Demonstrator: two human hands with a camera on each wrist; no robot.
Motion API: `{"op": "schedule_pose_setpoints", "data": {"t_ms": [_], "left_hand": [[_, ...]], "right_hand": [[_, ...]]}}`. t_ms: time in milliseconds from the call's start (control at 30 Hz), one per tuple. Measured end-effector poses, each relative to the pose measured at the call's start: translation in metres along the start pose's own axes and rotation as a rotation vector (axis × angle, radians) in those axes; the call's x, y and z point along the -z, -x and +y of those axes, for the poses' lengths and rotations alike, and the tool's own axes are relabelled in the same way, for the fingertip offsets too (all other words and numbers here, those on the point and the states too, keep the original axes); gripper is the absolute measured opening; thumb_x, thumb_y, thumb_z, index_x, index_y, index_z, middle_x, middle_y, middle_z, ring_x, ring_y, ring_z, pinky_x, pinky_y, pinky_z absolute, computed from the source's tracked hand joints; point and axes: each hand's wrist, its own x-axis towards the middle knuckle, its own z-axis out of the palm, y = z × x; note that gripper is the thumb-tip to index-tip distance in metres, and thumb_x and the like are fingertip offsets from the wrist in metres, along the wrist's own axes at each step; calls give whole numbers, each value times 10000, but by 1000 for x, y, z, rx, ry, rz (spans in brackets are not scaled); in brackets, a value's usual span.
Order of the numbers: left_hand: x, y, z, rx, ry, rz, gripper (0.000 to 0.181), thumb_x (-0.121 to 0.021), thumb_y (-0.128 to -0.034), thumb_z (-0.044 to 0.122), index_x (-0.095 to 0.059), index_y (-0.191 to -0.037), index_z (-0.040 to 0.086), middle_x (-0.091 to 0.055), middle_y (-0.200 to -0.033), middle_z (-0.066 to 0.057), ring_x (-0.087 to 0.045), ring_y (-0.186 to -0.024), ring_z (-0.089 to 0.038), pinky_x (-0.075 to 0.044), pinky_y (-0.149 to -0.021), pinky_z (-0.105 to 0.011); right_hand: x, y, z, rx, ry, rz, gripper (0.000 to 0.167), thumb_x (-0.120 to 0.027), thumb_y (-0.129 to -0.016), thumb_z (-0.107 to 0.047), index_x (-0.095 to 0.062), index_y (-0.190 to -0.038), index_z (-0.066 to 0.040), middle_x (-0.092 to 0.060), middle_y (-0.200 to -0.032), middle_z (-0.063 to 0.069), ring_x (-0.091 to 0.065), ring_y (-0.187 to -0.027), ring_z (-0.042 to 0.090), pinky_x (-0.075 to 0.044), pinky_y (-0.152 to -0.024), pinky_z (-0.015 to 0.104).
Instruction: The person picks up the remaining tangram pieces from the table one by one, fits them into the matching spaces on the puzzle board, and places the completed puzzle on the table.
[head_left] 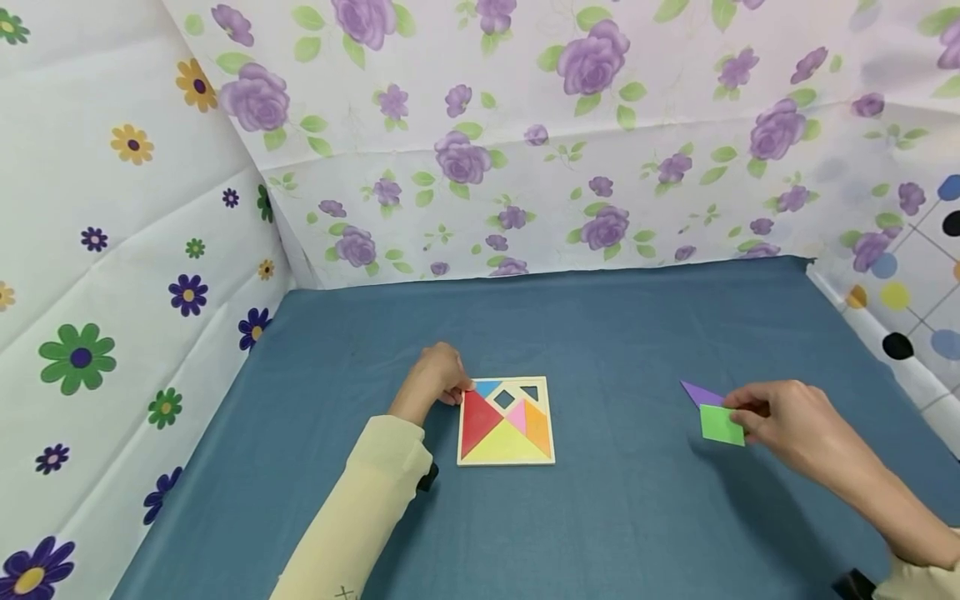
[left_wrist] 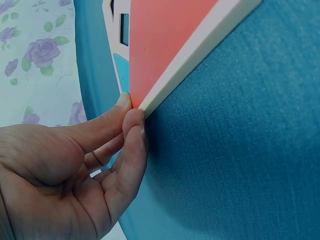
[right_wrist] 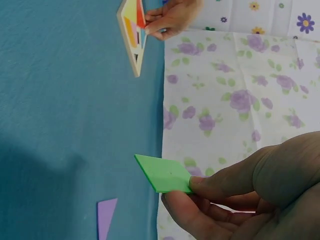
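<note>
Blue cloth (head_left: pixel 615 517) covered the work surface, lit evenly from above. Over its right half, a green square (head_left: pixel 722 425) was held up off the cloth in the right hand (head_left: pixel 795 417), whose thumb and fingers pinched it along one edge. Just beyond it lay a purple triangle (head_left: pixel 701 394), partly hidden by the square in the head view; the right wrist view showed the two pieces apart, with the triangle flat on the cloth.

Well to the left lay a puzzle board (head_left: pixel 513 385), its upper left corner pinched between the thumb and fingers of the left hand (head_left: pixel 438 375). Set in it were a red triangle (head_left: pixel 476 421) at the left, a yellow triangle (head_left: pixel 506 446) along the near side, an orange piece (head_left: pixel 536 427) at the right, a pink piece (head_left: pixel 517 415) beside that and a blue piece (head_left: pixel 487 387) near the gripped corner. Two cut-outs, one diamond-like and one triangular, showed dark blue through them.

Pale yellow sleeves (head_left: pixel 367 492) covered the forearms. Behind the cloth hung a rose-printed sheet (head_left: pixel 525 192), with a daisy-printed sheet (head_left: pixel 135 317) to the left and a dotted sheet (head_left: pixel 926 333) to the right.
</note>
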Motion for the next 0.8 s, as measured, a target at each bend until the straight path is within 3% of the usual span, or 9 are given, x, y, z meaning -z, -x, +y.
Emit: {"op": "schedule_pose_setpoints", "data": {"t_ms": [300, 800], "left_hand": [[0, 1, 1, 2, 2, -2, 161, -811, -913, 85, -680, -874, -1, -694, -666, -137, -686, -552, -175, -619, -594, -306], [1, 0, 0, -6, -15, -1, 172, -815, -911, 92, -691, -829, 6, -694, -660, -131, -686, -552, -179, -618, -581, -306]], "right_hand": [[1, -8, -21, 84, 22, 58, 149, -728, -953, -61, -774, -1060, 32, -758, -900, 72, -666, -720, 152, -526, -544, 291], [2, -24, -54, 140, -50, 60, 156, -729, -951, -39, -768, -1074, 47, -742, -826, 24, -625, -630, 136, -502, -522, 282]]}}
